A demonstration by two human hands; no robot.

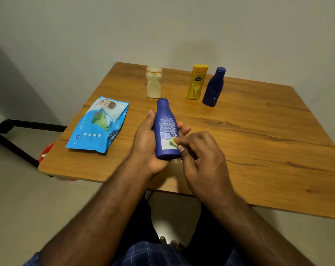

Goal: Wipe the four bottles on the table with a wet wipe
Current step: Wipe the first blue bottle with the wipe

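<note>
Wooden worktop (pixel 239 131) under dim light. Left hand (pixel 145 143) wraps its grip round the blue bottle (pixel 165 129), just right of the wipes pack (pixel 97 125); right hand (pixel 199 150) pinches a small wet wipe (pixel 172 141) against its label. Risk: wet plastic may twist or slip from that grip.

A wooden table (pixel 258 135) with a brown grain finish stands against a pale wall. At its far edge stand a white bottle (pixel 153 82), a yellow bottle (pixel 196 81) and, just beside the latter, a dark blue bottle (pixel 213 87). A blue wet-wipe pack (pixel 98 125) lies flat near the left edge.
</note>
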